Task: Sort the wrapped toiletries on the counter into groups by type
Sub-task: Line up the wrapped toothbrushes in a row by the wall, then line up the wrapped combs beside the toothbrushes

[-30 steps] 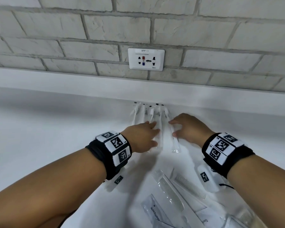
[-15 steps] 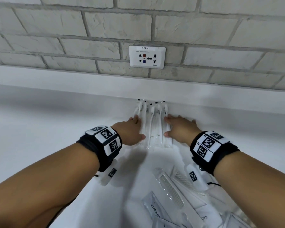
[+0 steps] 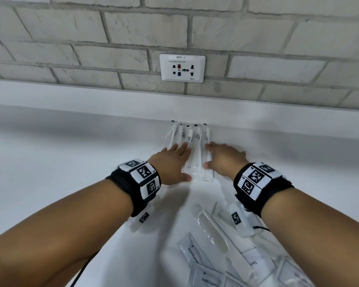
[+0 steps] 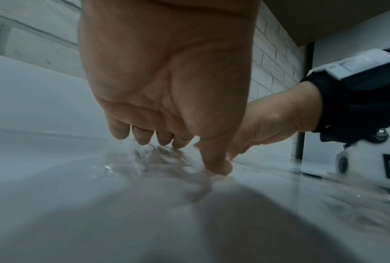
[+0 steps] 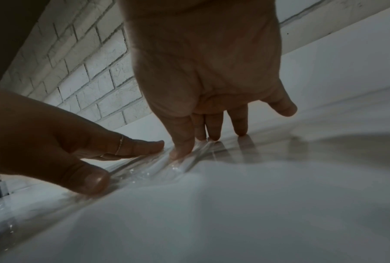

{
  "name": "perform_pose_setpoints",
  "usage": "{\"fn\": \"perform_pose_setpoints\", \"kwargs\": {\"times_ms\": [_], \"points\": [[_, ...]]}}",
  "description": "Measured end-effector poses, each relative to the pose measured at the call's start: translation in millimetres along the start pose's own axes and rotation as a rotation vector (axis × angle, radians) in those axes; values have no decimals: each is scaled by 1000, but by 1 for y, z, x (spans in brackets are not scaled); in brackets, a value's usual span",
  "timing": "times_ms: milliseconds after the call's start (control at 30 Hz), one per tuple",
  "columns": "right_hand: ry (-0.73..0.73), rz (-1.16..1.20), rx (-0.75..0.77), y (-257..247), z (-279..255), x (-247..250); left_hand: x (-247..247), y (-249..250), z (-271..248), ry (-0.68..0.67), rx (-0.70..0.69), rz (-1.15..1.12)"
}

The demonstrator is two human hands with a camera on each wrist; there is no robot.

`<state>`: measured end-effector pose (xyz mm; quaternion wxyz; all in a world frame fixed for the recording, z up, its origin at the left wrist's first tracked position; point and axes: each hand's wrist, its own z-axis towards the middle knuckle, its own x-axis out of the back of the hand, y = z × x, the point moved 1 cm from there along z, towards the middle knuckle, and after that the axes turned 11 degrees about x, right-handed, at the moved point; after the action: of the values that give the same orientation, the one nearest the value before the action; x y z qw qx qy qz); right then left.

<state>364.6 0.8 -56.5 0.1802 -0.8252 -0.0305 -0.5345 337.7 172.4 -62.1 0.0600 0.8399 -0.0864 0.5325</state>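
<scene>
left grip: my left hand (image 3: 171,165), fingers straight and flat, pressing the left edge of the wrapped toothbrushes (image 3: 195,154)
right grip: my right hand (image 3: 224,160), fingers out flat on the right edge, holding nothing
toothbrushes: row between both hands, long axes running near-to-far, heads at the far wall
nearer hand: equal, both touching
unsorted: combs (image 3: 212,229) and toothpaste packets (image 3: 192,252) near-right on the table (image 3: 50,162), behind my wrists

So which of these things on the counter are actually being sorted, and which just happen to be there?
Part of the job:
- wrapped toothbrushes, flanked by the left hand and right hand
- wrapped combs
- toothpaste sachets

Just there:
- wall socket
- brick wall
- wristbands
</scene>
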Motion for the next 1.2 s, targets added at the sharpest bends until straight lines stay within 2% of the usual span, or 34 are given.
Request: {"fn": "perform_pose_setpoints", "kwargs": {"times_ms": [233,333,433,500,600,667,800,967,1033,1133,1200], "points": [[21,40,29,0,-4,1,6,-1,2,11,15,6],[102,171,95,4,-24,13,13,2,-13,81,-4,-9],[62,197,78,15,-60,23,10,8,-39,132,-37,-69],[8,130,75,24,-84,21,2,18,-54,151,-119,-60],[-92,-4,44,37,-122,3,-17,48,-78,77,-292,-58],[-106,-64,50,40,-146,-12,-31,69,-88,66,-355,-43],[-61,-75,102,35,-186,-44,-48,96,-104,107,-288,-76],[-119,-57,81,40,-202,-49,-56,114,-119,-56,-191,-156],[-121,-82,89,44,-210,-50,-55,117,-124,-87,-199,-140],[-30,-51,119,52,-226,-47,-46,120,-135,23,-246,-41],[57,98,106,66,-239,-37,-37,124,-143,80,-247,-49]]}}
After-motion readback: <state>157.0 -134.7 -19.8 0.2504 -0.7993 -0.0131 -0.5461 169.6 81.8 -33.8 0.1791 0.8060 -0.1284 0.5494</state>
